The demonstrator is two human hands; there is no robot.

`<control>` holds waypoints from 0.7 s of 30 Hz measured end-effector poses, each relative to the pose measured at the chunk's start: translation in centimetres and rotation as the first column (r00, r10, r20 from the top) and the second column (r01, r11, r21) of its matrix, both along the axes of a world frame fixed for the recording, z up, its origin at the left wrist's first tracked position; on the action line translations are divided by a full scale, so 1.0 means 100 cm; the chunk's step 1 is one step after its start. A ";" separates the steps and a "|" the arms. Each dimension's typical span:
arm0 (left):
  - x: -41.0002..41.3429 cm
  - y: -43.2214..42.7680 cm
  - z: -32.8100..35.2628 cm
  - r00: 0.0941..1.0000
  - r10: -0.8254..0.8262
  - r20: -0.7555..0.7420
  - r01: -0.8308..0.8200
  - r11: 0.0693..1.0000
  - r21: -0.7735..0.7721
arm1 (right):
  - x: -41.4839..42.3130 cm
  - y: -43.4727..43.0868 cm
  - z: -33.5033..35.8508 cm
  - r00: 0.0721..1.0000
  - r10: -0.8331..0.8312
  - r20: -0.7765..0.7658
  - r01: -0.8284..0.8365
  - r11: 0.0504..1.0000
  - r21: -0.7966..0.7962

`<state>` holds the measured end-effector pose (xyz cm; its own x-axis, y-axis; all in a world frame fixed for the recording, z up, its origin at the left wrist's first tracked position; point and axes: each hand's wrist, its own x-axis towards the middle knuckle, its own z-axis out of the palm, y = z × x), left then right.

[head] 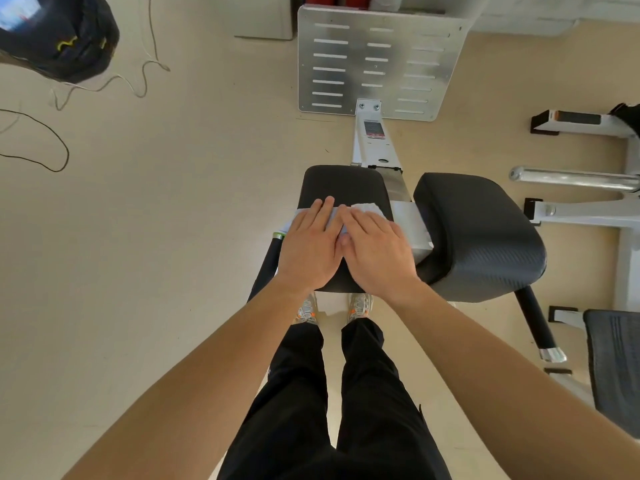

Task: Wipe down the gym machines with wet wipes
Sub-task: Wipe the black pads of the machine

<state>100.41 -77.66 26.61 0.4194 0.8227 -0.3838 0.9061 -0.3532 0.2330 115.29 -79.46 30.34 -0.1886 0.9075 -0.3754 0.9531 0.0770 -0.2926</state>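
Observation:
A gym machine stands in front of me with two black pads: a left pad (341, 185) and a right pad (481, 233). A white wet wipe (366, 208) lies flat on the left pad. My left hand (308, 245) and my right hand (375, 249) lie side by side, palms down with straight fingers, pressing on the wipe. Most of the wipe is hidden under the hands. Farther ahead on the floor is the machine's slotted metal footplate (377, 60), joined to the pads by a white beam (374, 140).
A black handle bar (266, 268) slopes down to the left of the pad, and another (536, 323) to the right. A chrome bar (575, 178) and white frame of a second machine stand at right. A black bag (59, 36) and loose cables (59, 147) lie at left.

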 end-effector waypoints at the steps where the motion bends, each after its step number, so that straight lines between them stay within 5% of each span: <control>1: -0.002 0.000 0.000 1.000 -0.010 -0.003 0.010 1.000 0.000 | 0.004 -0.002 -0.005 0.998 0.019 0.055 -0.017 0.999 -0.042; 4: -0.005 0.002 -0.002 1.000 0.004 -0.013 -0.004 1.000 -0.007 | 0.030 -0.010 -0.013 0.982 0.004 0.190 0.031 0.983 -0.181; 7: -0.003 0.004 -0.004 0.999 0.001 -0.049 0.000 1.000 0.014 | 0.049 -0.004 -0.005 0.964 -0.084 0.251 0.125 0.980 -0.153; 10: -0.003 0.004 -0.003 0.998 -0.014 -0.057 0.014 1.000 0.004 | 0.036 0.004 0.004 0.991 -0.072 0.117 0.076 0.997 -0.028; 14: -0.009 0.007 -0.004 0.999 -0.031 -0.017 0.030 0.999 -0.035 | 0.013 0.009 -0.016 0.999 0.018 0.047 -0.009 0.980 -0.197; 21: -0.002 0.100 -0.030 0.997 -0.077 -0.020 0.058 0.874 -0.483 | 0.029 0.089 -0.067 0.999 0.036 -0.015 -0.038 0.892 -0.451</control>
<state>100.18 -67.69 23.65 0.4444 0.5025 -0.7416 0.8956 -0.2664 0.3562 118.18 -70.57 23.63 -0.2222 0.6328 -0.7417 0.9503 -0.0295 -0.3099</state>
